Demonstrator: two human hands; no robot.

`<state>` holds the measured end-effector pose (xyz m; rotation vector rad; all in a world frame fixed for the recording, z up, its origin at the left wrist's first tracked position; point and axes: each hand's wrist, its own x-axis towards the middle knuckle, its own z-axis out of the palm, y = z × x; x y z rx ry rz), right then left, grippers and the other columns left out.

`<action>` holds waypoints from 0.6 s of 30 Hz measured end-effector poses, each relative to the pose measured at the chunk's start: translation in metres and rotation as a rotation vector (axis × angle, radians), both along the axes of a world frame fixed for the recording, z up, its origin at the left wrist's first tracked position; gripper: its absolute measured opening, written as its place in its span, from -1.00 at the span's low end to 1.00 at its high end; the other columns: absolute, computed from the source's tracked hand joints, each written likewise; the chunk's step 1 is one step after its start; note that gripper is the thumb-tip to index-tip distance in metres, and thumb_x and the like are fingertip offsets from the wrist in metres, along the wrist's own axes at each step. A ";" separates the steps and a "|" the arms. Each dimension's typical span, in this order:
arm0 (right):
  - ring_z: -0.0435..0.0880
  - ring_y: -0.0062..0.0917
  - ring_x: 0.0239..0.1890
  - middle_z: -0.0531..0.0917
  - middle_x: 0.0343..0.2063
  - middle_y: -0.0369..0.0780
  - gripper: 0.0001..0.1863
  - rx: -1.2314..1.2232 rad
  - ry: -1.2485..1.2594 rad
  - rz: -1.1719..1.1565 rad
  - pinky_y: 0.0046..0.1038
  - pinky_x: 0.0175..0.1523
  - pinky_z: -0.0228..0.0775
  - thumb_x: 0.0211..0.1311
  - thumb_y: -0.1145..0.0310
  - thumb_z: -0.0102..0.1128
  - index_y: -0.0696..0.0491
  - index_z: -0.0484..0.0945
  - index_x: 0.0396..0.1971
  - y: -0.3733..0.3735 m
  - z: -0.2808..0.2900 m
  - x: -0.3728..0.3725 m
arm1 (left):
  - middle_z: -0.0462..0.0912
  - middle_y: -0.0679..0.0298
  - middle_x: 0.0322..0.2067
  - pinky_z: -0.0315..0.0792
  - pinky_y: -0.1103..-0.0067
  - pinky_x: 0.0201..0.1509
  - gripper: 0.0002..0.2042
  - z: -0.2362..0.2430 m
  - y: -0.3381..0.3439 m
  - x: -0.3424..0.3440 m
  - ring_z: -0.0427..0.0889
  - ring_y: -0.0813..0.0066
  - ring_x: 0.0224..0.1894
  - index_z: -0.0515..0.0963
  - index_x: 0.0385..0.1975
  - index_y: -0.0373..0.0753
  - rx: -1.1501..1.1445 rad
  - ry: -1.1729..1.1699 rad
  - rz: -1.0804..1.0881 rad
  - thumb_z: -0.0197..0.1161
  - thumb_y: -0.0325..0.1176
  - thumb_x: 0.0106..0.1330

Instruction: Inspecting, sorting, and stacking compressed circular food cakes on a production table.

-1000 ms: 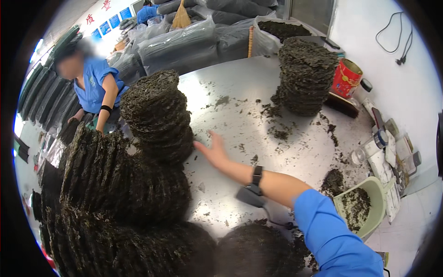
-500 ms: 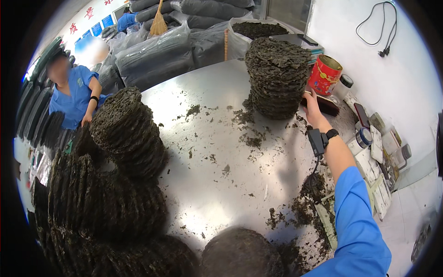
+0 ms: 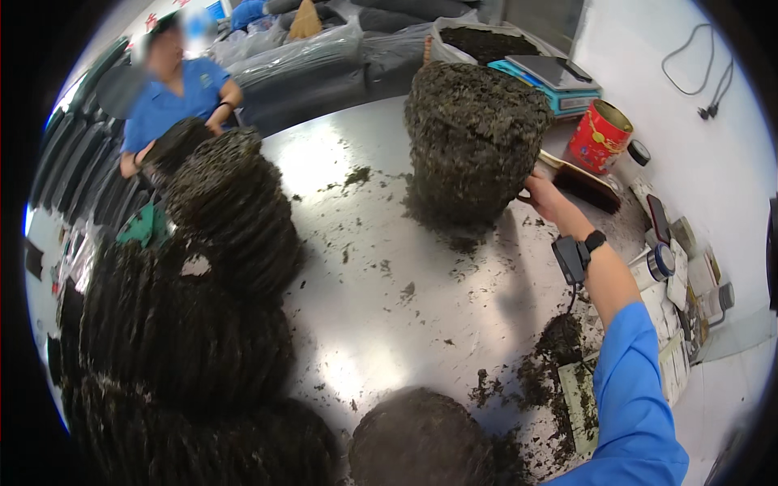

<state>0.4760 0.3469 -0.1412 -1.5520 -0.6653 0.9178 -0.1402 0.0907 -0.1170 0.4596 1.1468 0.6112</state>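
Note:
A tall stack of dark, round dried seaweed cakes (image 3: pixel 474 134) stands on the metal table, leaning slightly. Against its lower right side is my right hand (image 3: pixel 548 199), closed on the edge, its fingertips partly hidden by the stack. A black strap with a small box sits on that wrist. Nothing of my left hand shows. Another tall seaweed stack (image 3: pixel 231 202) rises at the left, above rows of cakes set on edge (image 3: pixel 178 340). One more round stack (image 3: pixel 421 441) is at the near edge, seen from above.
Seaweed crumbs litter the metal table (image 3: pixel 365 283). Right of my hand are a brush (image 3: pixel 587 190), a red can (image 3: pixel 600 138) and a scale (image 3: pixel 559 77). A co-worker in blue (image 3: pixel 174 101) holds a dark seaweed cake at the far left. Filled bags (image 3: pixel 300 77) line the back.
The stack at my right hand has come nearer and to the left, away from the brush, and my hand has moved with it. The co-worker has lifted a cake. The view has shifted.

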 end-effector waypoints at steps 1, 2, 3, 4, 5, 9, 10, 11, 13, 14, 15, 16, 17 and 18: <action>0.44 -0.60 0.05 0.52 0.01 -0.43 -0.66 -0.002 0.004 0.014 -0.25 0.14 0.27 0.30 0.39 -0.03 -0.17 0.45 0.07 0.003 -0.003 -0.012 | 0.52 0.15 0.07 0.33 0.38 0.22 -0.60 0.001 -0.004 0.000 0.47 0.28 0.13 0.39 0.13 -0.23 0.004 -0.006 0.002 0.06 -0.37 0.28; 0.21 -0.51 0.26 0.30 0.24 -0.39 -0.37 -0.034 0.032 0.184 -0.16 0.30 0.04 0.28 0.38 0.01 -0.29 0.13 0.34 0.004 -0.006 -0.020 | 0.52 0.15 0.07 0.33 0.38 0.22 -0.60 0.002 -0.007 -0.002 0.47 0.28 0.13 0.39 0.13 -0.23 0.009 -0.012 0.008 0.06 -0.37 0.28; 0.23 -0.49 0.26 0.28 0.26 -0.37 -0.38 -0.035 0.050 0.223 -0.18 0.27 0.12 0.30 0.40 -0.02 -0.25 0.12 0.35 0.002 -0.003 -0.054 | 0.52 0.15 0.07 0.33 0.38 0.22 -0.60 0.004 -0.013 -0.005 0.47 0.29 0.13 0.39 0.13 -0.23 0.009 -0.008 0.024 0.06 -0.37 0.28; 0.26 -0.47 0.25 0.28 0.26 -0.34 -0.37 -0.043 0.068 0.269 -0.19 0.25 0.17 0.31 0.41 -0.03 -0.23 0.10 0.36 -0.002 0.012 -0.093 | 0.52 0.15 0.07 0.33 0.38 0.22 -0.60 0.006 -0.019 -0.009 0.47 0.29 0.13 0.39 0.13 -0.23 0.014 -0.007 0.036 0.06 -0.37 0.28; 0.29 -0.46 0.23 0.28 0.25 -0.30 -0.37 -0.049 0.074 0.302 -0.21 0.22 0.22 0.31 0.43 -0.04 -0.21 0.08 0.37 -0.009 0.027 -0.126 | 0.52 0.15 0.07 0.33 0.38 0.22 -0.60 0.009 -0.025 -0.011 0.47 0.29 0.13 0.39 0.13 -0.23 0.021 -0.013 0.041 0.06 -0.37 0.28; 0.37 -0.45 0.15 0.28 0.27 -0.19 -0.31 -0.013 0.085 0.422 -0.38 0.11 0.33 0.27 0.46 -0.07 -0.14 -0.02 0.40 -0.030 0.022 -0.219 | 0.52 0.15 0.07 0.34 0.38 0.21 -0.60 0.022 -0.055 -0.023 0.47 0.29 0.13 0.39 0.13 -0.23 0.055 -0.035 0.056 0.06 -0.37 0.28; 0.37 -0.44 0.15 0.26 0.28 -0.16 -0.29 0.004 0.059 0.407 -0.42 0.08 0.34 0.24 0.48 -0.07 -0.13 -0.02 0.40 -0.035 0.017 -0.242 | 0.52 0.15 0.07 0.34 0.39 0.21 -0.60 0.026 -0.064 -0.028 0.47 0.29 0.13 0.39 0.14 -0.23 0.064 -0.038 0.059 0.06 -0.37 0.28; 0.38 -0.44 0.14 0.24 0.30 -0.14 -0.27 0.023 0.035 0.395 -0.47 0.05 0.35 0.21 0.49 -0.07 -0.12 -0.02 0.40 -0.040 0.015 -0.269 | 0.52 0.15 0.07 0.34 0.39 0.21 -0.60 0.029 -0.073 -0.032 0.47 0.29 0.13 0.39 0.14 -0.23 0.073 -0.042 0.064 0.06 -0.37 0.28; 0.35 -0.35 0.21 0.22 0.31 -0.06 -0.23 0.043 0.076 0.384 -0.42 0.15 0.32 0.15 0.54 -0.06 -0.07 -0.03 0.40 -0.053 0.020 -0.329 | 0.52 0.15 0.07 0.34 0.39 0.21 -0.60 0.035 -0.093 -0.041 0.47 0.29 0.13 0.39 0.14 -0.23 0.088 -0.039 0.083 0.06 -0.37 0.28; 0.35 -0.35 0.21 0.22 0.31 -0.06 -0.23 0.060 0.069 0.386 -0.42 0.15 0.32 0.15 0.54 -0.06 -0.07 -0.03 0.40 -0.058 0.021 -0.347 | 0.52 0.15 0.07 0.34 0.39 0.21 -0.60 0.038 -0.102 -0.045 0.47 0.29 0.13 0.39 0.14 -0.23 0.095 -0.044 0.086 0.06 -0.36 0.28; 0.24 -0.33 0.29 0.18 0.33 -0.07 -0.25 0.142 0.000 0.408 -0.38 0.26 0.18 0.20 0.51 -0.04 -0.06 -0.04 0.41 -0.060 0.016 -0.360 | 0.52 0.15 0.07 0.34 0.39 0.21 -0.60 0.041 -0.110 -0.047 0.47 0.29 0.13 0.39 0.14 -0.23 0.103 -0.050 0.084 0.07 -0.36 0.28; 0.13 -0.31 0.38 0.15 0.36 -0.08 -0.27 0.222 -0.068 0.429 -0.35 0.37 0.05 0.25 0.48 -0.03 -0.05 -0.05 0.41 -0.061 0.014 -0.366 | 0.52 0.15 0.07 0.34 0.39 0.21 -0.60 0.044 -0.119 -0.051 0.47 0.29 0.13 0.39 0.14 -0.23 0.107 -0.057 0.081 0.07 -0.36 0.28; 0.13 -0.31 0.38 0.15 0.36 -0.08 -0.27 0.235 -0.074 0.424 -0.35 0.37 0.05 0.25 0.48 -0.03 -0.05 -0.05 0.41 -0.061 0.013 -0.364 | 0.52 0.15 0.07 0.34 0.39 0.21 -0.60 0.046 -0.126 -0.052 0.47 0.30 0.13 0.39 0.14 -0.23 0.116 -0.062 0.074 0.07 -0.36 0.28; 0.12 -0.30 0.39 0.14 0.37 -0.08 -0.26 0.234 -0.120 0.384 -0.36 0.38 0.03 0.24 0.48 -0.04 -0.05 -0.05 0.42 -0.063 0.020 -0.368 | 0.52 0.15 0.07 0.34 0.39 0.21 -0.60 0.047 -0.135 -0.057 0.47 0.30 0.13 0.39 0.14 -0.23 0.121 -0.066 0.082 0.07 -0.36 0.28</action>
